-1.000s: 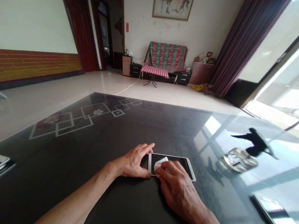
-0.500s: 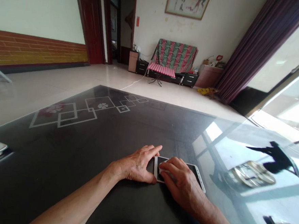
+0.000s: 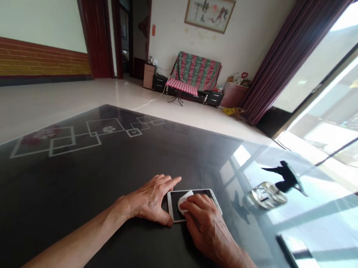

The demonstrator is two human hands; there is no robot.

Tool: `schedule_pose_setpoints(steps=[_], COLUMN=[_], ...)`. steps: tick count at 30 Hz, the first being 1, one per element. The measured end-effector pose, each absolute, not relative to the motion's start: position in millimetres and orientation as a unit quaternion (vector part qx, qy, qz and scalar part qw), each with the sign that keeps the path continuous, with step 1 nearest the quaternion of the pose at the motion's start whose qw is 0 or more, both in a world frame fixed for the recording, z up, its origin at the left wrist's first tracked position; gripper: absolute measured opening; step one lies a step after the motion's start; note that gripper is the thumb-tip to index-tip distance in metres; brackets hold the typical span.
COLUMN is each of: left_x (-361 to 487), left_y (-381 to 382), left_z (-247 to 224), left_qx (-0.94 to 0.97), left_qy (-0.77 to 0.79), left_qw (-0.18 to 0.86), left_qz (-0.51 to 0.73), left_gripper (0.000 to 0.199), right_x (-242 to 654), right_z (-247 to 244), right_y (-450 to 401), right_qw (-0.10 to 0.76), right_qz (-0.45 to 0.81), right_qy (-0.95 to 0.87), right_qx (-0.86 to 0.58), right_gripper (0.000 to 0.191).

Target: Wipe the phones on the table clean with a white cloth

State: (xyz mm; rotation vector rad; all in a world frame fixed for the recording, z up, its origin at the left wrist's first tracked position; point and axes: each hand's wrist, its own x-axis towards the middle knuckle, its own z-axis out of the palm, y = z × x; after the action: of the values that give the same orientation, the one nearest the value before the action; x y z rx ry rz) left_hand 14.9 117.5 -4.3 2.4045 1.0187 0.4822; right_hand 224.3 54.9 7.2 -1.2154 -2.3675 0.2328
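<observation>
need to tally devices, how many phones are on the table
1: the white phone lies flat on the dark table, steadied by the left hand, with the right hand pressing a white wipe on it. Others may lie outside the view.

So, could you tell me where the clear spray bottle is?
The clear spray bottle lies on the glossy black table, right of the white-framed phone.

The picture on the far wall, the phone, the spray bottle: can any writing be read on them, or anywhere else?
No text reads anywhere.
Framed picture: brush marks, possibly writing, too small to read.
Red strip by the doorway: too small to read.
Phone: dark screen, partly under a white wipe and the right hand; nothing shows.
Spray bottle: dark mark, unreadable.
</observation>
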Motion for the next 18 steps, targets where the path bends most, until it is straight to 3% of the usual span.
schedule_pose_setpoints(steps=[8,18], left_x=[29,36], left_y=[107,96], left_z=[-5,-7], left_qx=[0.875,0.871], left_qy=[0.408,0.389], left_qw=[0.192,0.212], left_qz=[0.178,0.214], left_gripper=[0.115,0.105], right_x=[244,243], right_z=[-10,-7], right_y=[51,49], right_qw=[0.313,0.315], right_qz=[0.060,0.077], right_qy=[-0.825,-0.818], right_qx=[-0.467,-0.475], right_gripper=[0.022,0.021])
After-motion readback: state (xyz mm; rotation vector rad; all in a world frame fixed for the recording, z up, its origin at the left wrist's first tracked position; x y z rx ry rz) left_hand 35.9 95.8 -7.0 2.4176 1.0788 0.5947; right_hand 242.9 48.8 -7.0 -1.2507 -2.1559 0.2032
